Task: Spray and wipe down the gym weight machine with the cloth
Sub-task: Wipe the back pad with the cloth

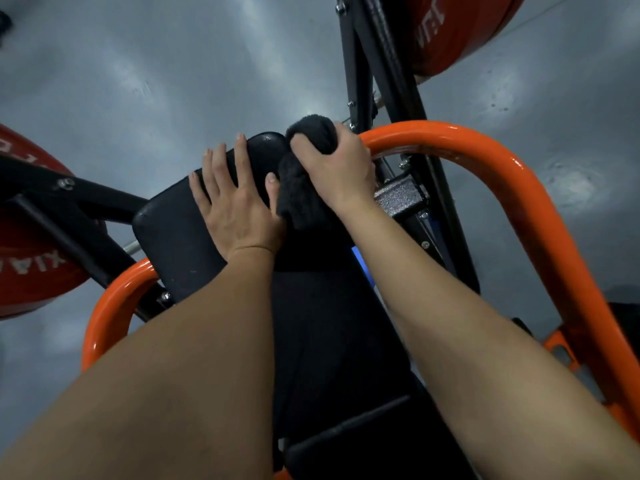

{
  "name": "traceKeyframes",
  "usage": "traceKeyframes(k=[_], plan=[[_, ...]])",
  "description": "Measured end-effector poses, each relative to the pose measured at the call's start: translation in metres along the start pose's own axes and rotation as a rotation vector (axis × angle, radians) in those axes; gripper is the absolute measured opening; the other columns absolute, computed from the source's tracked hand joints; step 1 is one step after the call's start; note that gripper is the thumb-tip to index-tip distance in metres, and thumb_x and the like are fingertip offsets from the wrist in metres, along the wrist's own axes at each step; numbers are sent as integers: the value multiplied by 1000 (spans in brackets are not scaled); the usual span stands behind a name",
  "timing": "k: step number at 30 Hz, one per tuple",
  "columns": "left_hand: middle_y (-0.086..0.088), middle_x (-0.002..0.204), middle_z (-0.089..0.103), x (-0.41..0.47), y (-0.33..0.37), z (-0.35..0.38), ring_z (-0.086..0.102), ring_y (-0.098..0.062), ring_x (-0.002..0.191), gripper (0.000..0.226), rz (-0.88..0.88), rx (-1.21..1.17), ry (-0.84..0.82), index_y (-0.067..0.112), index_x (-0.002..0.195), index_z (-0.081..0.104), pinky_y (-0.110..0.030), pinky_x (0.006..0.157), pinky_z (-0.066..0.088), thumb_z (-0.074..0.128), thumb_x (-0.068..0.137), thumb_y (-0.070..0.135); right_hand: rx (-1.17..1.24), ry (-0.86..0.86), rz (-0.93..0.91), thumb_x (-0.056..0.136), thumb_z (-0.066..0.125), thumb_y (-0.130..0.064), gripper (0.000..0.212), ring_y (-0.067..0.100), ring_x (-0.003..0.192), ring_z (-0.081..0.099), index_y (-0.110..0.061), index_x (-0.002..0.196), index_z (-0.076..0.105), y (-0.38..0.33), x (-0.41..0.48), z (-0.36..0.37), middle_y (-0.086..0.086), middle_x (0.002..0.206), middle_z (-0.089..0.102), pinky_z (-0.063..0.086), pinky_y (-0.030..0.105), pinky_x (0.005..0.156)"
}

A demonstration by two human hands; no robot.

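A black padded cushion (173, 233) of the weight machine lies below me, framed by orange tube handles (485, 150). My left hand (235, 206) rests flat on the pad with fingers spread and holds nothing. My right hand (339, 168) is closed around a dark cloth (298, 192), pressing it against the pad's far right corner. The cloth hangs down below my fist. No spray bottle is in view.
Red weight plates sit at the left (31, 271) and upper right (457, 32) on black steel frame bars (381, 64). A second orange tube (110, 306) curves at the lower left. Grey floor (173, 81) surrounds the machine.
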State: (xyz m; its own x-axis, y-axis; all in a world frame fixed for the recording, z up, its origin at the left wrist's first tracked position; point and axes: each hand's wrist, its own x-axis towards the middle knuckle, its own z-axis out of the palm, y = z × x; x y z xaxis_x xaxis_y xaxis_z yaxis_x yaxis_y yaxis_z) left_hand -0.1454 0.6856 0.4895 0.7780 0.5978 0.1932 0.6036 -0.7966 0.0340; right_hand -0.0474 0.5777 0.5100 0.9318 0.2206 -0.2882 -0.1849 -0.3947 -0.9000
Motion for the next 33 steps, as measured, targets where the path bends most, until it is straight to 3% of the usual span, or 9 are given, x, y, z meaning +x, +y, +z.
traceKeyframes(k=[7,11,13,16,18,22,25,28,33], plan=[[-8,163,29,-1,1,1,18,-27,155,66,-10,-20,-2,24,161,26,-50,127,6,31,99,47,279,-42,135,81,68,-38,12,2,81,65,-27,82,71,84,-57,-34,-16,77,71,52,29,82],[-7,163,29,-2,1,0,17,-26,155,66,-12,-13,-5,24,161,26,-50,127,7,30,99,47,253,-19,392,75,69,-49,27,11,87,69,-25,86,76,160,-140,-74,-4,87,77,54,44,89],[-8,163,29,-2,1,0,18,-26,155,66,-11,-21,0,24,161,26,-51,127,7,30,99,47,251,-3,473,81,70,-39,15,13,87,71,-27,85,78,177,-167,-85,-1,87,78,54,44,88],[-8,163,30,-2,0,0,18,-26,155,66,-16,-25,6,24,161,27,-51,126,7,31,99,47,199,38,427,89,73,-24,10,11,81,69,-27,80,73,168,-164,-81,-6,80,75,51,33,80],[-8,163,30,-2,1,1,19,-26,155,66,-14,-24,13,24,161,27,-50,127,7,31,99,47,169,38,340,84,73,-32,7,16,85,69,-27,81,70,146,-137,-67,-8,81,73,51,32,80],[-9,163,32,-2,0,4,22,-27,154,67,-4,-16,33,23,161,29,-50,126,9,31,98,48,170,21,140,70,62,-60,46,23,98,69,-21,93,71,74,-61,-25,-3,93,75,53,38,89],[-10,161,35,0,-3,6,25,-29,152,67,0,-9,52,22,160,31,-51,125,11,32,98,48,193,17,84,66,59,-67,52,22,101,68,-24,94,71,51,-25,-6,-4,96,75,52,37,92],[-9,161,34,-1,-1,4,25,-28,152,67,3,-10,55,21,160,29,-50,125,10,33,98,47,355,10,121,70,67,-55,37,11,94,68,-24,90,73,81,-39,-16,-11,87,74,52,33,90],[-10,162,32,-2,-1,4,23,-28,153,67,1,-21,45,22,161,27,-50,126,9,33,99,46,198,35,173,74,62,-54,25,-7,82,63,-33,86,66,161,-165,-72,-22,84,70,47,16,78]])
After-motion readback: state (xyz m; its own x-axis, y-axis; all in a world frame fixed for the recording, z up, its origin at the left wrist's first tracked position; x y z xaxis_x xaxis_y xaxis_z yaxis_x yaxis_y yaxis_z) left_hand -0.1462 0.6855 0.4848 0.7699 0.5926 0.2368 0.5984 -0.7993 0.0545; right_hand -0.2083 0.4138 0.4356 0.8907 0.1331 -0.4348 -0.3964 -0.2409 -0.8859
